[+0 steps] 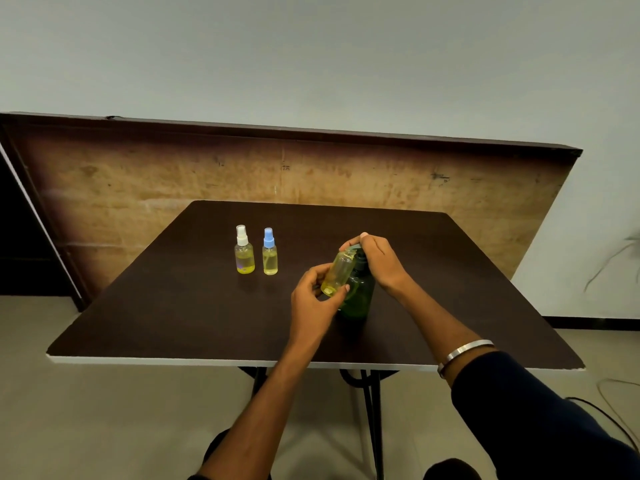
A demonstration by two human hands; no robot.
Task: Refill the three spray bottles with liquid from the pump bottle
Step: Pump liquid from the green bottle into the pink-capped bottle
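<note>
A green pump bottle [360, 292] stands on the dark table [173, 306], right of centre. My right hand [377, 261] lies over its pump head, fingers curled around the top. My left hand [311, 299] holds a small clear bottle [337, 273] with yellow liquid, tilted, its open neck up at the pump spout; it has no cap on. Two capped spray bottles stand upright at the left: one with a white sprayer [244, 251], one with a blue sprayer [270, 252]. Both hold yellow liquid.
A large wooden board [311, 168] leans against the wall behind the table. The table's white front edge [207, 361] runs across near me. Cables [609, 400] lie on the floor at the right.
</note>
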